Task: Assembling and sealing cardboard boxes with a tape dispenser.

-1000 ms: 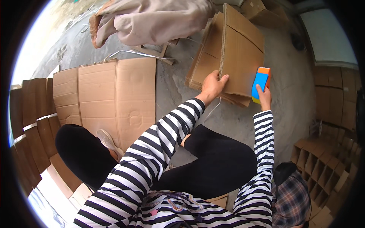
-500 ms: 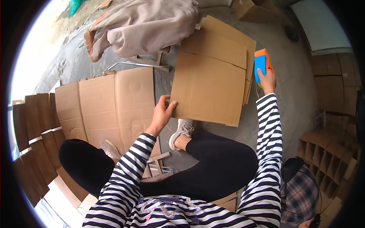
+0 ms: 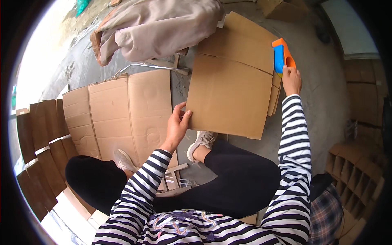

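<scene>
The left hand (image 3: 177, 125) gripped the near left corner of a flattened cardboard box (image 3: 230, 92), thumb lying on top of the sheet and fingers curled under its edge, so the hand was partly closed on the board. The box lay flat on the ground and spread away from that hand, ahead of it and to its right, its far flaps reaching almost to the beige cloth bundle (image 3: 159, 26) beyond.

The right hand (image 3: 291, 79) was at the box's opposite, right edge, well apart from the left hand with the whole width of the sheet between them. It was closed around the handle of an orange and blue tape dispenser (image 3: 281, 57), which stood just ahead of the knuckles and touched or overlapped the upper right corner of the box; whether its blade met the cardboard could not be told.

To the left of the left hand, just beside it, lay a larger unfolded cardboard sheet (image 3: 118, 114) on the concrete floor (image 3: 322, 102). Farther left of that, folded cardboard pieces (image 3: 38, 151) were stacked on edge. Near the left wrist, below it, were the person's light sneaker (image 3: 201, 142) and a leg in black trousers. Far to the right of the right arm stood a cardboard divider grid (image 3: 353, 173).
</scene>
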Action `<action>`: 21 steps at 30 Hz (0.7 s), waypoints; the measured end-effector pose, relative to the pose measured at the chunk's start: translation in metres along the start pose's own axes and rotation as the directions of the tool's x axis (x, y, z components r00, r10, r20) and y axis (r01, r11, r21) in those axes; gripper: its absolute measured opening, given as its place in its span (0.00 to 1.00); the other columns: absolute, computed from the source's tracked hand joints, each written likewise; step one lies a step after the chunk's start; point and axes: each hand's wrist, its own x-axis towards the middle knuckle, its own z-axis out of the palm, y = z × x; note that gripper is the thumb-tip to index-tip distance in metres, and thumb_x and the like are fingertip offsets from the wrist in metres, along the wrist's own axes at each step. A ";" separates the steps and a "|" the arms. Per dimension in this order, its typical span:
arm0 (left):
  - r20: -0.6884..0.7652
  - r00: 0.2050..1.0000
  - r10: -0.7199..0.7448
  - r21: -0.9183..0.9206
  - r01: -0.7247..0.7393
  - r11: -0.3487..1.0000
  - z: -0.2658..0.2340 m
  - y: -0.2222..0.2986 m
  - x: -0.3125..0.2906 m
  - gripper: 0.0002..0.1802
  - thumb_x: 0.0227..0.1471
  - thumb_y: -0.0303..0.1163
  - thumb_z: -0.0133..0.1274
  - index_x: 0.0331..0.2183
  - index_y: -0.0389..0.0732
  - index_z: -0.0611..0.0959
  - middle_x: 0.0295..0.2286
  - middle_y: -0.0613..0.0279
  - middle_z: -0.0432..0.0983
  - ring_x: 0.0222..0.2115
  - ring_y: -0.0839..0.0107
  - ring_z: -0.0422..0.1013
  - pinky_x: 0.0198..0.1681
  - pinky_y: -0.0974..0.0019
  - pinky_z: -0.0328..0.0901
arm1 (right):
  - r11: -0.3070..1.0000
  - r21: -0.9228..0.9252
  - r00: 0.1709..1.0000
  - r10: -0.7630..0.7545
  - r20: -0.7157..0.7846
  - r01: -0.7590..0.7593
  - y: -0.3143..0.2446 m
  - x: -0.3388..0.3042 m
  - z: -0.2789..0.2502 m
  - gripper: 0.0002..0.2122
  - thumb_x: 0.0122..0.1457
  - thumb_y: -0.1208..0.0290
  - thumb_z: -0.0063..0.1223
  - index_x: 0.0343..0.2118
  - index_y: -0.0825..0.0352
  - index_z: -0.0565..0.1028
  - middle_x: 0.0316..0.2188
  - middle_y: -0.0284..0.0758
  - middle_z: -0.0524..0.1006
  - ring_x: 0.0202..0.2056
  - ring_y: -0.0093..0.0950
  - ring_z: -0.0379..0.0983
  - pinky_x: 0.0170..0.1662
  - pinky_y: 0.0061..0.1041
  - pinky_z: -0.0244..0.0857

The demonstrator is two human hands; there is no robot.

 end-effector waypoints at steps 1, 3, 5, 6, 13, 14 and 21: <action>0.028 1.000 0.014 0.013 -0.015 1.000 0.003 0.008 -0.002 0.22 0.55 0.32 0.50 0.51 0.37 0.69 0.25 0.67 0.71 0.26 0.80 0.65 0.33 0.75 0.63 | 0.996 0.050 0.967 0.059 0.250 -0.073 0.004 -0.025 -0.010 0.19 0.56 0.53 0.47 0.28 0.69 0.74 0.30 0.44 0.77 0.35 0.40 0.73 0.39 0.35 0.64; 0.059 0.998 0.029 0.021 -0.030 0.999 0.009 0.013 -0.002 0.24 0.56 0.31 0.49 0.54 0.37 0.66 0.25 0.67 0.70 0.26 0.80 0.64 0.32 0.74 0.62 | 0.984 0.079 0.876 0.104 0.471 -0.159 0.005 -0.083 -0.014 0.18 0.52 0.56 0.52 0.29 0.72 0.75 0.29 0.46 0.77 0.35 0.42 0.73 0.40 0.36 0.65; 0.162 0.987 0.001 0.102 -0.017 0.995 0.018 0.015 0.001 0.31 0.55 0.30 0.49 0.58 0.39 0.59 0.34 0.61 0.73 0.33 0.76 0.68 0.38 0.72 0.64 | 0.957 0.163 0.890 0.151 0.430 -0.241 0.008 -0.113 -0.016 0.19 0.53 0.57 0.51 0.37 0.72 0.75 0.31 0.44 0.76 0.37 0.38 0.72 0.43 0.32 0.64; 0.163 0.987 -0.003 0.105 -0.014 0.994 0.019 0.006 0.002 0.31 0.55 0.30 0.49 0.58 0.39 0.59 0.34 0.61 0.73 0.33 0.76 0.68 0.38 0.72 0.64 | 0.938 0.214 0.889 0.159 0.430 -0.271 0.001 -0.118 -0.015 0.19 0.53 0.58 0.50 0.38 0.72 0.75 0.31 0.44 0.76 0.37 0.38 0.72 0.43 0.31 0.64; 0.060 0.997 0.050 -0.059 -0.047 0.997 0.016 -0.010 0.018 0.37 0.54 0.30 0.51 0.59 0.35 0.52 0.54 0.52 0.60 0.53 0.68 0.59 0.54 0.68 0.57 | 0.808 0.479 0.921 0.189 0.341 -0.343 -0.045 -0.119 -0.049 0.18 0.58 0.64 0.50 0.44 0.75 0.72 0.37 0.36 0.77 0.38 0.22 0.72 0.43 0.21 0.64; 0.053 0.998 0.021 -0.121 -0.015 0.993 0.014 -0.011 0.019 0.37 0.54 0.30 0.51 0.59 0.36 0.52 0.54 0.52 0.60 0.53 0.68 0.60 0.54 0.68 0.57 | 0.737 0.594 0.932 0.137 0.337 -0.323 -0.047 -0.116 -0.049 0.16 0.58 0.67 0.50 0.45 0.75 0.71 0.39 0.35 0.76 0.39 0.21 0.71 0.44 0.19 0.64; 0.103 0.995 0.016 -0.305 0.016 0.952 0.034 0.002 0.017 0.39 0.51 0.35 0.54 0.58 0.33 0.54 0.52 0.46 0.63 0.53 0.62 0.62 0.55 0.65 0.57 | 0.386 0.767 0.856 0.168 0.488 -0.513 -0.049 -0.097 -0.072 0.12 0.58 0.67 0.51 0.38 0.71 0.68 0.32 0.33 0.74 0.33 0.18 0.69 0.38 0.20 0.64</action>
